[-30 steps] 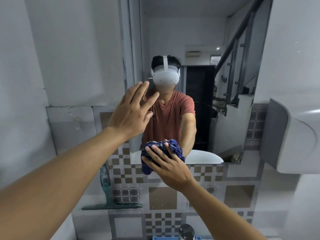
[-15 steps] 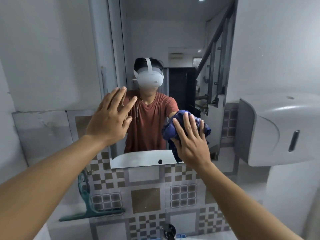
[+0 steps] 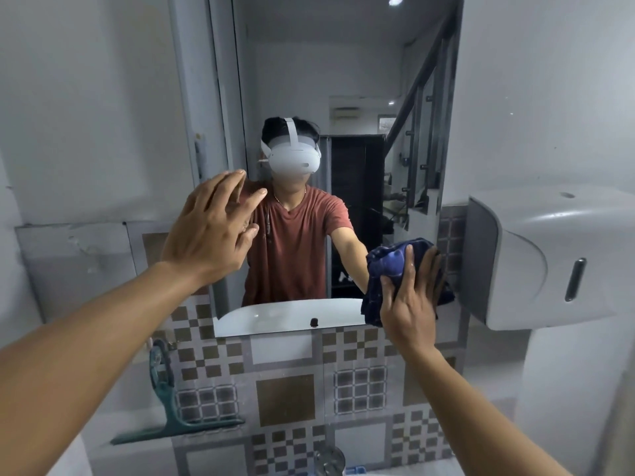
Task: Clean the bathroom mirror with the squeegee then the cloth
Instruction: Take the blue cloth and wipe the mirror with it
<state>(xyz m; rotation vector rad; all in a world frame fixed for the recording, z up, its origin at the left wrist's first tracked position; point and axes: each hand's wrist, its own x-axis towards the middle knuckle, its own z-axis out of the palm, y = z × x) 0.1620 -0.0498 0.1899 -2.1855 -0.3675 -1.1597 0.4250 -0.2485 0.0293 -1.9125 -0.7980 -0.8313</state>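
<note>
The tall mirror (image 3: pixel 360 80) hangs on the wall ahead and reflects a person in a red shirt. My right hand (image 3: pixel 410 297) presses a dark blue cloth (image 3: pixel 388 266) flat against the mirror's lower right corner. My left hand (image 3: pixel 209 235) is held up with fingers spread at the mirror's left edge, holding nothing; whether it touches the glass I cannot tell. The green squeegee (image 3: pixel 171 407) stands on a ledge at the lower left, leaning on the tiled wall, apart from both hands.
A white wall dispenser (image 3: pixel 549 259) juts out just right of the mirror, close to the cloth. Patterned tiles (image 3: pixel 285 400) cover the wall below the mirror. A metal tap (image 3: pixel 330 460) shows at the bottom edge.
My right hand has swept the cloth from the mirror's lower middle across to its lower right corner. The left hand has stayed raised by the left edge.
</note>
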